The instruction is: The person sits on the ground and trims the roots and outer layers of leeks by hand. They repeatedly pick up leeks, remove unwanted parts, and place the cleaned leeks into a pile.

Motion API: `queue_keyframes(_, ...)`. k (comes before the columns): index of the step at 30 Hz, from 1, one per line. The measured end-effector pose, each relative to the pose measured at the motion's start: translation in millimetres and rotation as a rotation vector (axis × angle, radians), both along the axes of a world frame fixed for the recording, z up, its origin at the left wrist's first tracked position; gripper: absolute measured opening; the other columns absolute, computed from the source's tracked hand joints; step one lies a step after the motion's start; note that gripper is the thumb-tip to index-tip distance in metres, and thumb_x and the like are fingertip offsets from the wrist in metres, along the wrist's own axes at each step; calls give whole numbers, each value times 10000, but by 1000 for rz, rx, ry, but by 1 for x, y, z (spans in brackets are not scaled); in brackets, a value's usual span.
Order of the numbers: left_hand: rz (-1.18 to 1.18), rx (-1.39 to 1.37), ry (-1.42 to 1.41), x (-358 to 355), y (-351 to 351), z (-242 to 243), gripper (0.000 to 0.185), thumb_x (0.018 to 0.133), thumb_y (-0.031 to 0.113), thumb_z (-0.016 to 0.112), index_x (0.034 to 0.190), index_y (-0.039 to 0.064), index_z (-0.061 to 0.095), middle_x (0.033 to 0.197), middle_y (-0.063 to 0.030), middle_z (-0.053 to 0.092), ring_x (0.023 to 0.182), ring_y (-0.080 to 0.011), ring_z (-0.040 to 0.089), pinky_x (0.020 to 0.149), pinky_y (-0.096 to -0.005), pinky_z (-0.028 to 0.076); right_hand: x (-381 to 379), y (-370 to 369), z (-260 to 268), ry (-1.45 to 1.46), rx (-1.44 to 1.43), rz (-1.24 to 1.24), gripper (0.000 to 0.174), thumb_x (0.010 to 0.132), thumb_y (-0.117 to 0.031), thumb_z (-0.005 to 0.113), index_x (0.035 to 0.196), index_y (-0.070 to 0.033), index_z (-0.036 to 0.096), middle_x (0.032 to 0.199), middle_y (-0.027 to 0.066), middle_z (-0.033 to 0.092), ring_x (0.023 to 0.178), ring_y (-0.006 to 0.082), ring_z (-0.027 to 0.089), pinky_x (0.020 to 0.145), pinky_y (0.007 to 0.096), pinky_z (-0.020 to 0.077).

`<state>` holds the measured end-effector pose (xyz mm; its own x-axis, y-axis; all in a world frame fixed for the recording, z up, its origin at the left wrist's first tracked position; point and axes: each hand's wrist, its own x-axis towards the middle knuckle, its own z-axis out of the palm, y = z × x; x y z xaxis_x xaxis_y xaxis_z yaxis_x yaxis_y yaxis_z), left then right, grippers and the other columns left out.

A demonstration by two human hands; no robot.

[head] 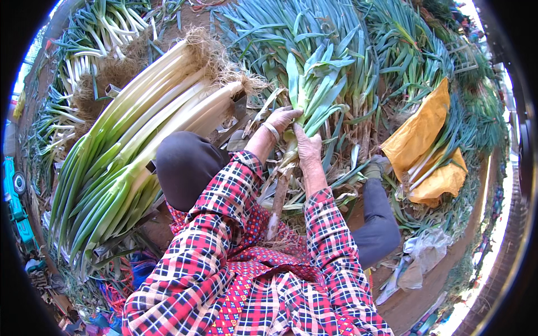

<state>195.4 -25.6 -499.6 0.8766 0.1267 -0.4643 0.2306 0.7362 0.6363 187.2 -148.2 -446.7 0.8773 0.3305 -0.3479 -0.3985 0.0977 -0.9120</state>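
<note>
Both hands are on one large green onion, its leaves (321,94) fanning upward and its soil-stained stalk (277,201) running down to the roots in my lap. My left hand (282,120) grips the upper stalk where the leaves split. Just below and to the right, my right hand (309,147) holds the same stalk with the thumb along it. Dry outer sheaths (290,159) hang loose around the stalk under the hands. To my left, peeled onions with white shanks (164,90) lie in a thick bundle on a metal rack, roots pointing away from me.
Unpeeled green onions (302,25) lie heaped ahead. A yellow sack (420,126) with onions on it lies at right, near my shoe (376,166). More white-stalked onions (80,67) lie far left, beyond the rack. A crumpled plastic bag (426,252) is at lower right.
</note>
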Motion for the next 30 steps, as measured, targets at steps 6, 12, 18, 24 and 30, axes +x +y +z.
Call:
queue_keyframes(6,-29,-15,106,-5,-4,13,297,846,155,663,1096,12,589,954,-90,654,764,-191,644,665,-312,544,-6,-10,4,-112,-145,21,275,837,-192,702,987,23,616,870,46,641,740,113,593,652,263,486)
queue_keyframes(12,19,-231,-76,-7,20,-16,379,950,205,505,1242,-35,491,1057,-182,655,917,-266,674,735,-328,568,-51,-29,23,-18,-414,185,35,803,-101,572,807,-81,544,718,-8,522,621,74,509,579,226,461)
queue_keyframes(18,-23,-196,-112,0,15,-5,375,931,229,545,1215,-13,513,1002,-164,675,868,-242,681,749,-310,561,-41,-25,28,-95,-135,-100,381,813,-254,731,1076,-36,560,829,38,583,674,125,582,557,246,497)
queue_keyframes(24,-126,-160,-141,2,14,-2,422,920,267,560,1241,-2,510,1044,-151,671,881,-230,678,728,-333,568,-9,-4,28,46,-322,-50,231,854,-208,683,900,15,642,764,38,624,603,93,562,529,256,457)
queue_keyframes(30,36,-507,-224,-4,16,-3,427,952,251,491,1285,-14,457,1113,-183,635,916,-274,665,826,-385,553,-34,-23,25,248,181,-310,149,950,-171,545,969,-25,523,781,47,585,726,151,594,649,307,523)
